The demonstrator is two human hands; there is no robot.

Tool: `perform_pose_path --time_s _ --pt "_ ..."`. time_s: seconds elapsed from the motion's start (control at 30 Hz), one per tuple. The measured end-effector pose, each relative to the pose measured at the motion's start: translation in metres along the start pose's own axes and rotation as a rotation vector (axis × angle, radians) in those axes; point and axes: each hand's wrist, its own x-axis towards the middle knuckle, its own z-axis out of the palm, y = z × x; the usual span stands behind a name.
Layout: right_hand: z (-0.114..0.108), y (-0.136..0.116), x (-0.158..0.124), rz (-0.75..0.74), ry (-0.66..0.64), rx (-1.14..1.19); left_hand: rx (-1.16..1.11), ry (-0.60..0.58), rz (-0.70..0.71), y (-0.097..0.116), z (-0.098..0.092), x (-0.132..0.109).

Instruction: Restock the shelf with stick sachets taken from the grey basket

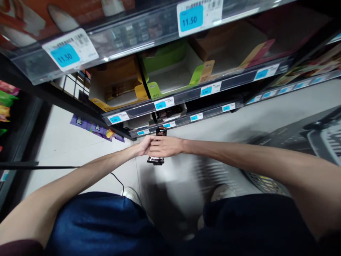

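Note:
Both hands meet in front of the lowest shelf, around black snack packets [161,131] with small light print. My right hand [167,146] lies across them, its fingers wrapped over the front. From the left, my left hand [145,145] closes on the same packets, its fingers partly hidden behind the right hand. Dark packet ends [155,161] stick out below the hands. How many packets there are, I cannot tell. Just behind, on the bottom shelf, an open carton [173,113] holds similar dark packets.
Above are a yellow carton [117,89] with a few packets, a green carton [170,67], and a shelf edge with price tags [199,16]. Purple packets [93,126] hang at the left. A grey basket or cart [326,135] stands right. My shoes [131,195] are below.

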Motion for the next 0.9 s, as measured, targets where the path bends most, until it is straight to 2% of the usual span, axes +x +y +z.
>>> perform_pose_path --time_s 0.1,0.17,0.27,0.37,0.43,0.5,0.57,0.73,0.9 --pt "-0.001 0.002 0.0 0.009 -0.034 -0.033 0.05 -0.019 0.011 0.006 0.003 0.002" --pt "0.001 0.007 -0.007 0.016 -0.048 -0.065 0.141 -0.009 0.106 0.011 0.006 0.005" --pt "0.005 0.024 -0.025 0.105 -0.061 -0.108 0.455 0.099 0.433 0.018 0.003 0.015" --pt "0.007 0.045 -0.045 0.255 -0.057 -0.088 0.97 0.29 0.805 0.026 -0.007 0.024" --pt "0.008 0.058 -0.056 0.327 -0.045 -0.053 1.266 0.387 0.965 0.03 -0.013 0.028" --pt "0.008 0.069 -0.063 0.364 -0.035 -0.014 1.46 0.423 1.064 0.034 -0.018 0.031" --pt "0.009 0.076 -0.066 0.372 -0.032 0.027 1.59 0.413 1.083 0.036 -0.02 0.034" --pt "0.017 0.084 -0.066 0.373 -0.065 0.076 1.838 0.392 0.966 0.034 -0.02 0.039" --pt "0.031 0.092 -0.069 0.452 -0.149 0.077 1.987 0.466 0.963 0.035 -0.018 0.039"
